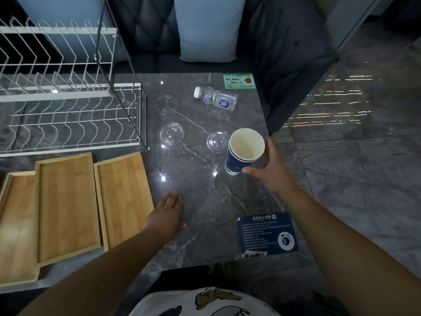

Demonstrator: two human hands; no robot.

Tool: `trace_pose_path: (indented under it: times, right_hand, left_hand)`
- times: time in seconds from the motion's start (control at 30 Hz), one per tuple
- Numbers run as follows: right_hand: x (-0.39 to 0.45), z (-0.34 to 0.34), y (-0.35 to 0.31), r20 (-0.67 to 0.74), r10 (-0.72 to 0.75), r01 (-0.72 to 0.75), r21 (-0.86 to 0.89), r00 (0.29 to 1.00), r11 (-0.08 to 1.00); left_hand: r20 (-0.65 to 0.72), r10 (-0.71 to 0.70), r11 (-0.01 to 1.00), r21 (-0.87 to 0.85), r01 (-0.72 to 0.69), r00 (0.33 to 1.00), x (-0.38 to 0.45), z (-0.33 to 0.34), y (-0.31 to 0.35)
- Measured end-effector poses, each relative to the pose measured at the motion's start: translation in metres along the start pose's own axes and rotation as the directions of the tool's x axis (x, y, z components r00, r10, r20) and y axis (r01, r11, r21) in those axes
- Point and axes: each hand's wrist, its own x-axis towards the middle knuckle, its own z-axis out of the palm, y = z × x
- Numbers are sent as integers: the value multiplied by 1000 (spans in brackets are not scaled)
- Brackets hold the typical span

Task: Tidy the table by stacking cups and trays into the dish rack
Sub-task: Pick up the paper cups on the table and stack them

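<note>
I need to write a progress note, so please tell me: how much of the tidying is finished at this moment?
Little looks done: the dish rack holds nothing. In hand: the right hand grips nested paper cups, apparently two, tilted above the table. The left hand rests flat, empty. Left: three clear cups stand on the table and three wooden trays lie beside the rack.

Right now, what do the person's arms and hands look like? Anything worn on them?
Both forearms are bare as far as the frame shows: no sleeves reach into view. The left hand and right hand carry no gloves, and no watch, bracelet or ring is visible. No cables, straps or markers on either arm. At the bottom edge sits a white garment with a dark and olive cartoon print.
</note>
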Motion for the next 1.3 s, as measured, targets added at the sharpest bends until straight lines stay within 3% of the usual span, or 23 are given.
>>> trace_pose_path:
  times: [0.2, 0.5, 0.77, 1.17, 1.3]
  right_hand:
    - [18, 24, 11, 53, 59, -56, -63, 997, 996]
    - [55, 138, -22, 209, -85, 101, -69, 974, 993]
    - [78, 200, -49, 258, -145, 194, -177, 955, 965]
    - [66, 197, -43, 307, -85, 168, -257, 948, 952]
    - [37, 164, -29, 295, -83, 219, -468, 952, 856]
  left_hand:
    - [3, 16, 999, 36, -16, 1000, -5, 7, 5]
    - [-11, 21, 1000, 23, -21, 1000, -12, 28, 9]
    - [-10, 23, 999, 26, -23, 1000, -9, 34, 3]
    - [17, 38, 999, 16, -39, 999, -6, 34, 0]
    - [39, 63, 998, 27, -64, 997, -10, 22, -4]
